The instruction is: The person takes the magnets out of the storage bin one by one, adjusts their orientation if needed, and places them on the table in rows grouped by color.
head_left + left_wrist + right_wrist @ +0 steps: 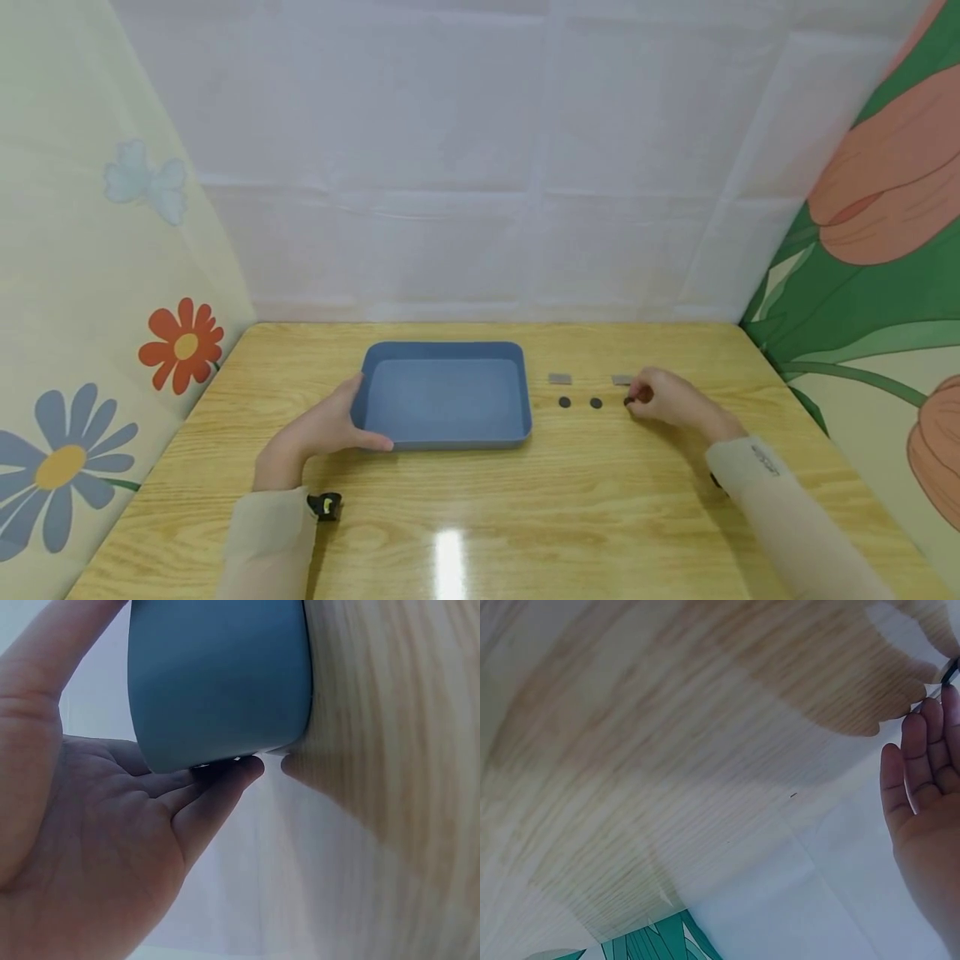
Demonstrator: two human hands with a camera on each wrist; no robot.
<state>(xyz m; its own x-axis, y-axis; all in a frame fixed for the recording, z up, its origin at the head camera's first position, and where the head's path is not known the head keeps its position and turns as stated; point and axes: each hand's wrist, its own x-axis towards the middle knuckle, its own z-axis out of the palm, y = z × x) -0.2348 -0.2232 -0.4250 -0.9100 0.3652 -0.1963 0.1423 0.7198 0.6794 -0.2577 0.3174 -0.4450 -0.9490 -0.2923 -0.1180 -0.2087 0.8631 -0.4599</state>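
A blue-grey rectangular tray [441, 444] stands on the wooden table. My left hand [330, 423] rests against its near left corner, thumb along the front wall and straight fingers along the left side. In the left wrist view, the fingertips [251, 766] touch the tray wall [217, 682]. To the right of the tray, my right hand [670, 402] pinches a small dark round disc [628, 402] at table level between thumb and fingertips. Two similar discs, one nearer the tray [565, 402] and one in the middle [596, 403], lie to its left.
Behind the discs lie two small grey rectangular pieces, a left one [559, 378] and a right one [621, 380] partly beside my right hand. A white cloth [480, 167] hangs behind the table [525, 517], with flower-printed cloths at both sides.
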